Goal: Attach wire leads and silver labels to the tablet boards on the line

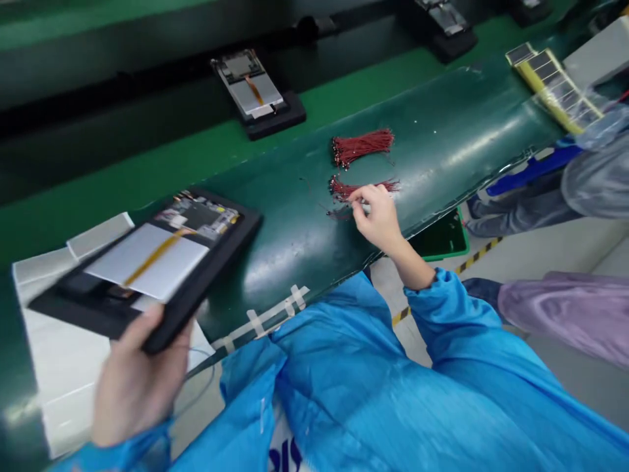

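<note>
My left hand (pixel 142 370) grips the near corner of a black holder with an opened tablet (pixel 162 252) in it, tilted and raised above the bench. The tablet shows a large silver battery, an orange flat cable and a circuit board at its far end. My right hand (pixel 374 213) is pinched at the nearer bundle of red wires (pixel 341 188), thumb and forefinger together; thin wire ends show by the fingertips. Just behind lies a second, thicker bundle of red wires (pixel 363 147).
White sheets (pixel 63 367) lie under the raised tablet. Another opened tablet in a black holder (pixel 255 92) rests on the green belt, with more farther right. Yellow-edged strips (pixel 557 88) lie at the right. A green bin (pixel 445 236) stands below the bench edge. Other people stand at right.
</note>
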Available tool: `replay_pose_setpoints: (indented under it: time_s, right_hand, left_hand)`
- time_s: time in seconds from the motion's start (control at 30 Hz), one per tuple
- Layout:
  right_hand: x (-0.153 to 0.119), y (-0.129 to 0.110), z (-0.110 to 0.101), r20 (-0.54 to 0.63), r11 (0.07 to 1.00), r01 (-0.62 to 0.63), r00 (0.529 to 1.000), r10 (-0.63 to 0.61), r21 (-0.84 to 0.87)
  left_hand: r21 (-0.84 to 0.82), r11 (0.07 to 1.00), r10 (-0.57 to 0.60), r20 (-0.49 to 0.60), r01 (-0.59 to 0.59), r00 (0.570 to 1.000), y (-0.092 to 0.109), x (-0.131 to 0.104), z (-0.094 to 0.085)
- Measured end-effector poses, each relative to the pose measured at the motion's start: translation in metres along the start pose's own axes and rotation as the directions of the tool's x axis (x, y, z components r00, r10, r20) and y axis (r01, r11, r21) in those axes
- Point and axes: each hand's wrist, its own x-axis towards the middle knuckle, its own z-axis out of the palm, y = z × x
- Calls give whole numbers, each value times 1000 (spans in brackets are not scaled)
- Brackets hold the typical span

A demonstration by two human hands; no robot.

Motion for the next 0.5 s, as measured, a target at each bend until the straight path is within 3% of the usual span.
replay_pose_setpoints:
  time_s: [0.03, 0.1, 0.17, 0.2, 0.3, 0.37, 0.4, 0.43, 0.5]
  right_hand:
    - [3, 5, 2, 26, 1000, 6, 1000, -6, -21]
    - [15, 3, 19, 88, 998, 44, 995, -39, -49]
    - [35, -7, 45, 101, 995, 58, 994, -50, -83]
    - [47, -13, 58, 91, 993, 57, 995, -48, -100]
    - [82, -19, 89, 90, 991, 37, 996, -26, -129]
    - [97, -18, 95, 166, 991, 34, 986, -12, -127]
    - [100, -19, 94, 213, 992, 48, 977, -22, -118]
    - [100, -21, 91, 256, 992, 85, 965, -57, -97]
    - [88, -34, 79, 305, 974, 225, 928, -213, -3]
  left_hand:
    - [-97, 987, -130, -46, 125, 990, -11, -23, 16]
    - [-230, 917, -329, 30, 326, 944, -30, -57, 46]
    - [-222, 828, -456, 266, 514, 849, -44, -75, 65]
    - [-170, 797, -482, 399, 580, 780, -49, -80, 69]
    - [19, 818, -424, 695, 575, 581, -49, -84, 68]
    - [81, 884, -340, 789, 461, 512, -42, -82, 62]
    - [86, 921, -287, 806, 379, 517, -38, -79, 60]
    - [84, 955, -233, 802, 283, 550, -35, -75, 58]
    - [68, 995, -96, 711, 67, 697, -30, -64, 59]
